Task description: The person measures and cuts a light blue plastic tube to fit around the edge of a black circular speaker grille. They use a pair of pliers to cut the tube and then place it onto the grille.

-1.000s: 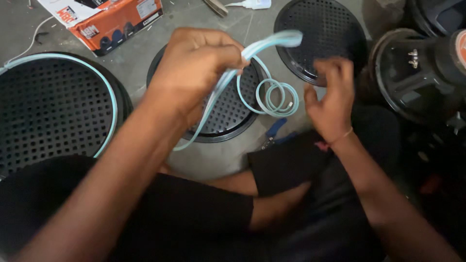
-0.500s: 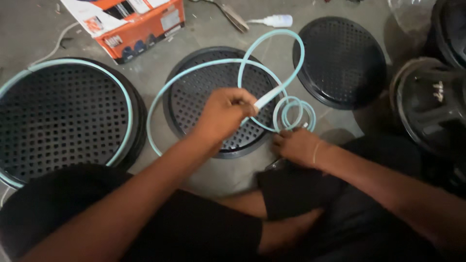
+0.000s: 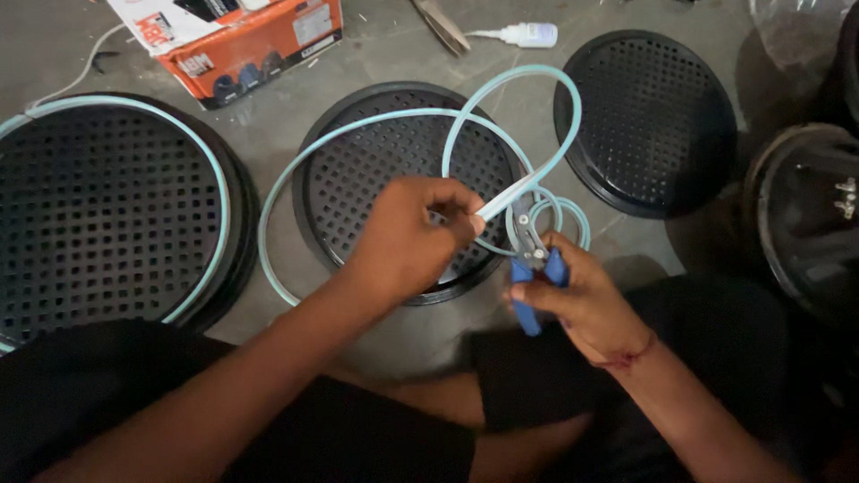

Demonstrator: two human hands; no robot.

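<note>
Knees in black cloth fill the near edge. Above them the right hand point(image 3: 580, 300) is closed round blue-handled cutters point(image 3: 533, 268), their nose aimed up and away at the pale blue strip point(image 3: 514, 100). The left hand point(image 3: 407, 237) pinches the strip's free end, which runs slantwise up to the right, then loops back over the middle black grille point(image 3: 376, 188) on the floor. Left lies a larger grille point(image 3: 89, 215) rimmed with the same strip, right another grille point(image 3: 649, 121) and a speaker point(image 3: 805, 224). Farthest, an orange box point(image 3: 250, 40) and a small white bottle point(image 3: 528, 35)
</note>
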